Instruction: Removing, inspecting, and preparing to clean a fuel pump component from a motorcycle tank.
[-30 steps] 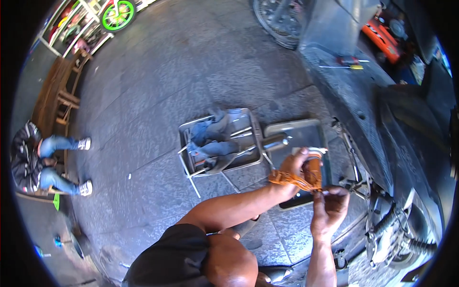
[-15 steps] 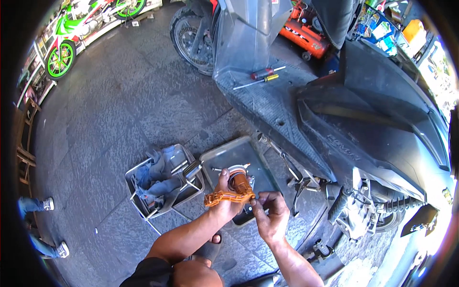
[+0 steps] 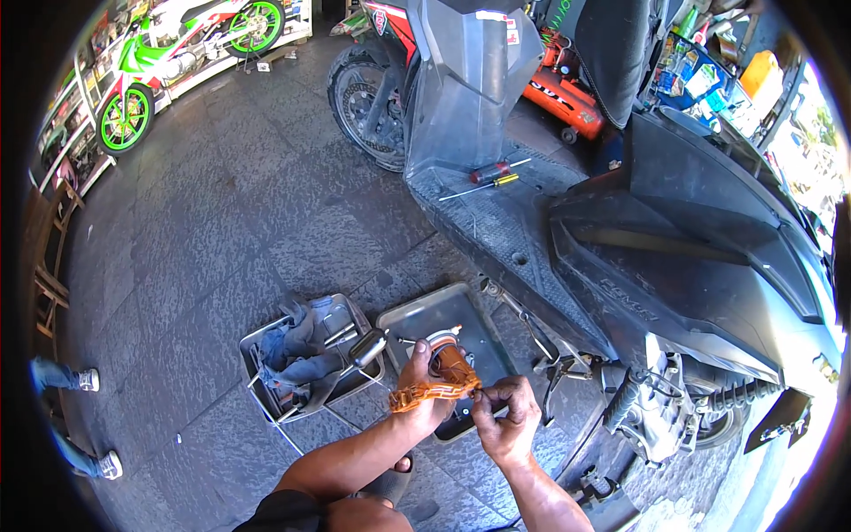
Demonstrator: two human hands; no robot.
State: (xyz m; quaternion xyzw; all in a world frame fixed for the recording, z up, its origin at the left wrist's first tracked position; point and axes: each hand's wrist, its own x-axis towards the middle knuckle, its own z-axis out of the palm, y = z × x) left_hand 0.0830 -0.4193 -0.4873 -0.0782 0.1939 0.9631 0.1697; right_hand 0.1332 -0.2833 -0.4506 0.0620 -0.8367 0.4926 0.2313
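Note:
An orange, cylinder-shaped metal housing [image 3: 455, 365] with a ribbed flange is held over a grey tray. My left hand [image 3: 420, 363] is wrapped round it, thumb along its side, and the flange lies across the palm. A pale ring sits at the housing's far end. My right hand [image 3: 509, 420] is closed in a pinch at the flange's right end, touching it; whatever lies between the fingertips is too small to make out. Beneath the hands, the tray [image 3: 412, 310] holds a few small metal pieces, partly hidden by the housing.
Left of the tray stands a metal tool bin [image 3: 251, 341] with blue rags [image 3: 306, 365] and a dark cylinder [image 3: 367, 348]. A grey scooter [image 3: 674, 257] fills the right; two screwdrivers [image 3: 486, 182] lie on its footboard. An orange compressor [image 3: 563, 102] stands behind. Another person's feet [image 3: 97, 421] show at left.
The view has shifted slightly, so the scene sits a little lower and the hands a little further right. Both hands keep their grip on the housing; the flange is tilted slightly differently.

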